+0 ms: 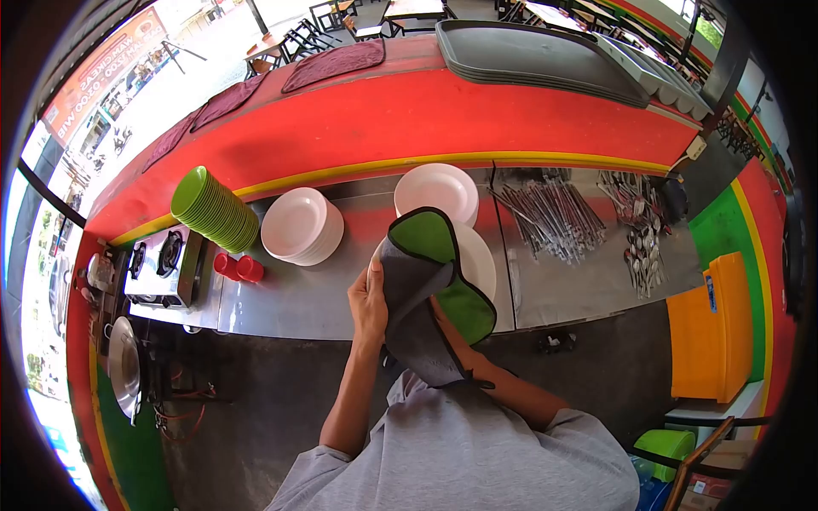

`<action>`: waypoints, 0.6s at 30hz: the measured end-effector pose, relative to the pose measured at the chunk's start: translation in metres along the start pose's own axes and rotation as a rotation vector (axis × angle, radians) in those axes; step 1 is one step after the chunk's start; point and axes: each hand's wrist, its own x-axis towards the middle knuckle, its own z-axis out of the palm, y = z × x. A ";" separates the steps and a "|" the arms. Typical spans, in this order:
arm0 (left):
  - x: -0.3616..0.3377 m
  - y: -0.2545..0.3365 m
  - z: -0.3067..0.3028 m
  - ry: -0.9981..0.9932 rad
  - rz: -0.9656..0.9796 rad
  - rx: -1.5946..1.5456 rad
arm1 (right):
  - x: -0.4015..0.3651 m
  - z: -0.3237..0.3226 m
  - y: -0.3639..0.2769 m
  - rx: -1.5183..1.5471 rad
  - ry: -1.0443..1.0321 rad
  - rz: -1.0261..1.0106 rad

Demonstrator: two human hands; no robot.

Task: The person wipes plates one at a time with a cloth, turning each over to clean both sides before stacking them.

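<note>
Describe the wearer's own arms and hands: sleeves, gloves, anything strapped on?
Short grey sleeves, loose and plain: left sleeve, right sleeve. Both forearms are bare below them. Left hand: no glove, and no ring, watch or band visible. Right hand is mostly hidden, so I can't check its fingers for rings. No cables or markings seen on either arm.

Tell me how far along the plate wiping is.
Possibly done: the left stack or back stack; nothing shows which. In hand: the left hand grips the grey-and-green cloth, draped over a white plate. Left to do: likely that plate; how many more cannot be told.
</note>
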 end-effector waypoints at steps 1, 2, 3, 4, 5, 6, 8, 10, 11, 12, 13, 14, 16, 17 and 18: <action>-0.002 0.002 0.002 -0.010 0.019 -0.067 | 0.004 0.001 0.002 0.030 0.012 0.008; -0.003 0.004 0.006 -0.021 0.040 -0.135 | 0.010 0.002 0.005 0.061 0.034 0.023; -0.004 0.004 0.010 -0.033 0.059 -0.205 | 0.016 0.002 0.010 0.099 0.060 0.053; -0.005 0.002 0.009 -0.029 0.057 -0.172 | 0.022 0.002 0.016 0.144 0.091 0.088; -0.006 -0.003 0.006 -0.026 0.055 -0.139 | 0.027 0.003 0.022 0.202 0.127 0.142; -0.008 -0.006 0.004 -0.023 0.054 -0.105 | 0.032 0.003 0.029 0.270 0.165 0.203; -0.016 0.000 0.002 -0.009 0.031 -0.127 | 0.039 0.001 0.044 0.393 0.242 0.327; -0.021 0.003 0.001 0.004 0.025 -0.156 | 0.041 -0.005 0.056 0.489 0.290 0.426; -0.022 0.002 0.001 0.015 0.025 -0.163 | 0.041 -0.007 0.060 0.519 0.305 0.455; -0.024 0.002 0.001 0.028 0.026 -0.170 | 0.041 -0.010 0.064 0.531 0.307 0.472; -0.024 0.002 0.000 0.042 0.026 -0.177 | 0.042 -0.015 0.068 0.559 0.312 0.499; -0.024 0.004 -0.002 0.053 0.034 -0.166 | 0.042 -0.020 0.071 0.564 0.292 0.502; -0.025 0.010 -0.005 0.072 0.047 -0.148 | 0.041 -0.032 0.078 0.578 0.248 0.511; -0.023 0.009 -0.009 0.058 0.044 -0.151 | 0.040 -0.038 0.083 0.581 0.222 0.518; -0.019 0.007 -0.015 0.043 0.041 -0.156 | 0.040 -0.045 0.089 0.581 0.200 0.530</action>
